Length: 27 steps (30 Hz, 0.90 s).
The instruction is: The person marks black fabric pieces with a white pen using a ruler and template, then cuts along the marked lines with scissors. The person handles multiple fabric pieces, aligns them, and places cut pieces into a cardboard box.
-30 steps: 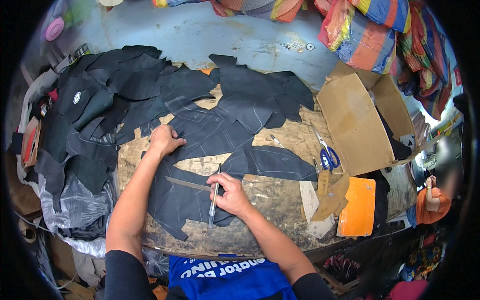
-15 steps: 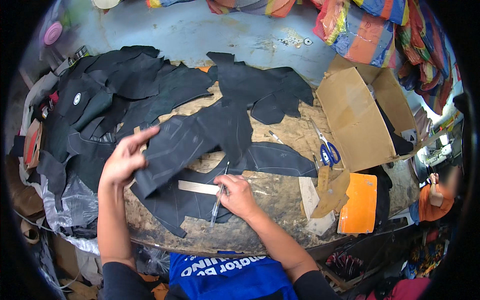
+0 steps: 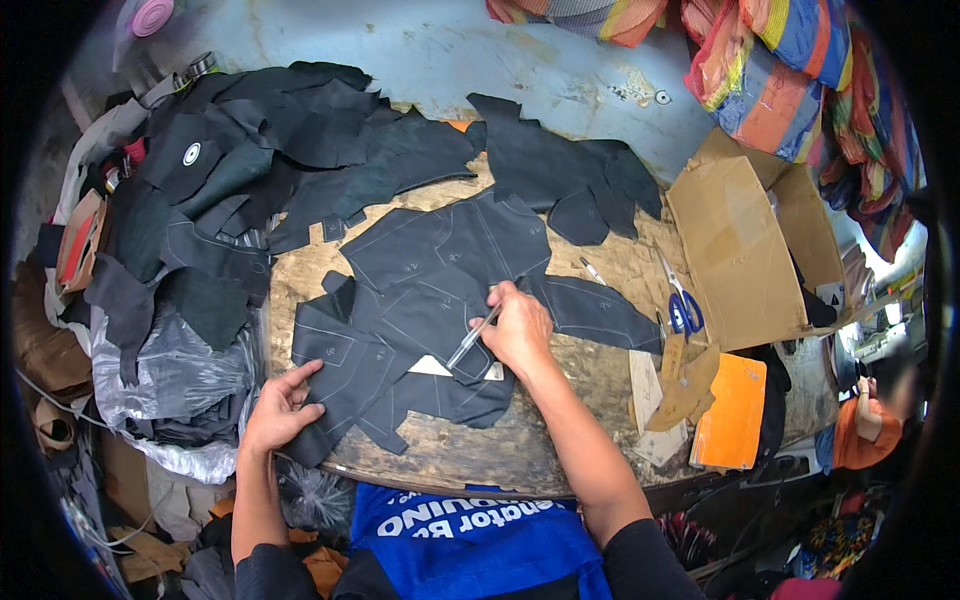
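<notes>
Several dark leather pieces with white outlines overlap in front of me. My left hand (image 3: 287,405) touches the left edge of the nearest leather piece (image 3: 345,365), thumb and forefinger apart on its surface. That piece lies down over others, with a folded flap near its upper left. To the right, my right hand (image 3: 522,325) is closed around a slim clear pen (image 3: 472,340), which slants down to the left across the leather. A pale strip (image 3: 430,366) shows partly from beneath the leather. My right palm hides some of the outlined leather.
Blue-handled scissors (image 3: 686,310), tan templates (image 3: 690,385) and an orange sheet (image 3: 735,410) lie right, beside an open cardboard box (image 3: 740,245). A dark leather heap (image 3: 230,150) covers the far left. Another person (image 3: 865,430) sits at far right.
The leather piece my left hand held raised has come down onto the others, marked side up. My left hand has lowered; my right hand has moved away from me with the pen. The view has shifted.
</notes>
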Each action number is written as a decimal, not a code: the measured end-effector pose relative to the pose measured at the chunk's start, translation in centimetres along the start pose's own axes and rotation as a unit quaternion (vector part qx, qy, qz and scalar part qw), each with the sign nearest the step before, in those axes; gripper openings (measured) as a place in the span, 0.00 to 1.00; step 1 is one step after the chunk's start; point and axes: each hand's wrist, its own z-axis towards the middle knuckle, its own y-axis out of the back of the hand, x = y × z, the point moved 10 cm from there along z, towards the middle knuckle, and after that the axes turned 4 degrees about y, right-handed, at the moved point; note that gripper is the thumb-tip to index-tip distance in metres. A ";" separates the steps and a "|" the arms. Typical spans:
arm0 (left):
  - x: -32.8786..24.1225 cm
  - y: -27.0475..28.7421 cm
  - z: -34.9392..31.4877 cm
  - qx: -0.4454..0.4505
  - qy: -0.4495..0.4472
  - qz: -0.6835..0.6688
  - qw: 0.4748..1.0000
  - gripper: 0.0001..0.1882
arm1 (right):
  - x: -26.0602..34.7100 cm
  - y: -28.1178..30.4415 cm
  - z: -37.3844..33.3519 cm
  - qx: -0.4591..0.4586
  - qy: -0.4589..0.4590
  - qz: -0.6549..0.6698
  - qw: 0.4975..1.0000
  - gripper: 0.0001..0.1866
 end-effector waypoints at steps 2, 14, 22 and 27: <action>-1.7 0.1 -0.3 -0.030 -0.061 0.090 0.994 0.38 | 0.8 -1.2 0.8 0.051 0.007 0.027 0.998 0.11; -18.4 -5.0 -0.3 0.053 -0.219 0.043 0.973 0.43 | 3.0 20.2 3.5 -0.179 0.176 0.217 0.943 0.13; -43.8 -16.2 6.6 0.046 -0.426 0.137 0.893 0.11 | -17.9 52.9 -4.7 -0.621 -0.039 -0.043 0.782 0.18; -36.7 -17.3 15.4 0.036 -0.344 0.397 0.850 0.38 | -30.7 58.5 -11.7 -0.560 -0.221 -0.340 0.722 0.19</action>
